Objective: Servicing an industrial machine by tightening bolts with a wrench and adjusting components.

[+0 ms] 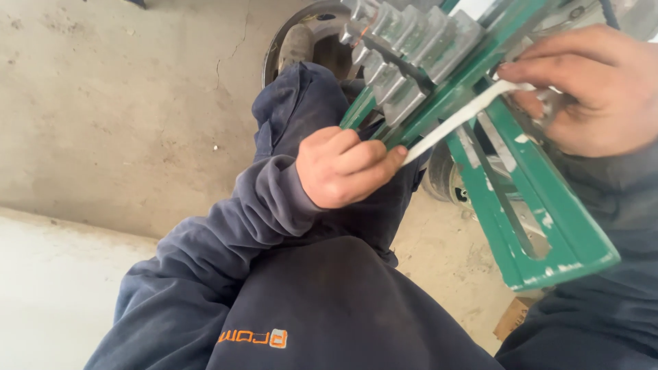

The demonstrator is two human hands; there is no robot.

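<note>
My left hand point(343, 168) is closed on the lower end of a thin white strip point(456, 120). The strip runs up and to the right across a green metal frame point(541, 212). My right hand point(589, 89) pinches the upper end of the same strip against the frame. Several grey metal blocks point(411, 51) sit in a row along the frame's upper part, just above my left hand. Both sleeves are dark blue.
Below the frame lies a silver wheel rim point(308, 27) on the concrete floor point(123, 103), with my shoe point(296, 44) resting inside it. A pale raised ledge point(55, 288) runs along the lower left. My knees fill the middle.
</note>
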